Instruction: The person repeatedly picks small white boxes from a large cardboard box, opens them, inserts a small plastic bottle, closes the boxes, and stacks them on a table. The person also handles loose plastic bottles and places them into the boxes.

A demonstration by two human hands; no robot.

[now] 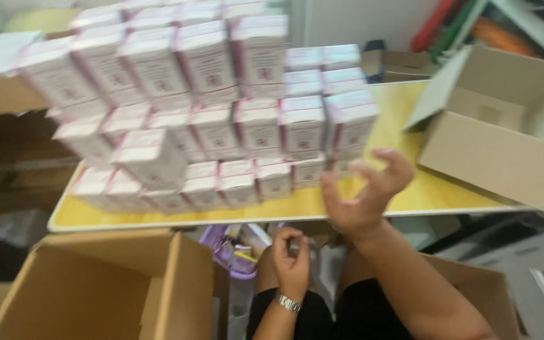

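- R hand raised at table edge, fingers spread & curled, grasping nothing, just beside stacked white-pink boxes on yellow table.
- L hand low near lap, fingers curled; can't tell if holding anything.
- Frame blurred; box print unreadable.

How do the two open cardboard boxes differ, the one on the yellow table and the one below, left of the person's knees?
The cardboard box on the table lies tipped on its side, opening facing right; the lower box stands upright, opening facing up. The table box looks paler and greyer; the lower box is warmer brown. Both are open, with flaps spread, and no contents show inside.
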